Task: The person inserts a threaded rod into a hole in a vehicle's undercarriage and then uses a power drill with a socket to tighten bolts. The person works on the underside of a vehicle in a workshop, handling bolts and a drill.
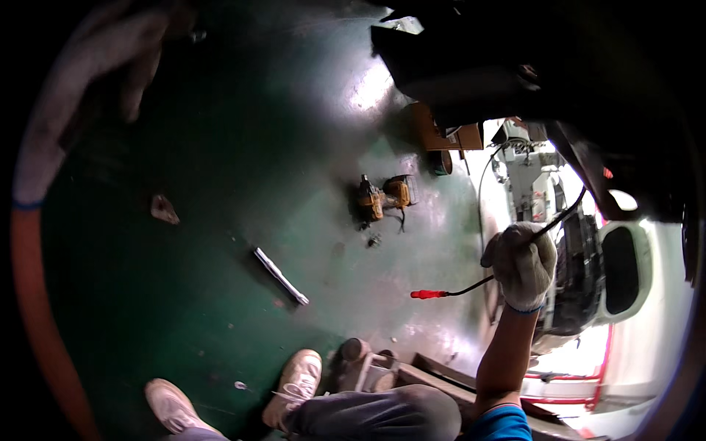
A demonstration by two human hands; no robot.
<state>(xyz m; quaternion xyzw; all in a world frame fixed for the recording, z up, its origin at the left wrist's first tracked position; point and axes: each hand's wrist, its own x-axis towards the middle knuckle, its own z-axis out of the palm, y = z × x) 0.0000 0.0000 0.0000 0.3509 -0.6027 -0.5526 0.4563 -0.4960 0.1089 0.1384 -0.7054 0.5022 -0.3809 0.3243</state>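
Note:
My right hand [526, 264], in a pale knit glove, is closed around a thin black cable [562, 213]. The cable runs up to a dark overhanging structure [529, 59]; its lower end has a red connector [426, 294], left of the hand. My left hand [110, 51], also gloved, is raised at the upper left; shadow and blur hide what its fingers hold, if anything.
On the green floor [243, 147] lie a yellow-black power tool [373, 198], a long metal socket tool [279, 274] and a small object [163, 209]. A cardboard box [430, 132] stands behind. My shoes [173, 408] are below, beside a low metal frame [452, 371]. A white vehicle [640, 287] is at right.

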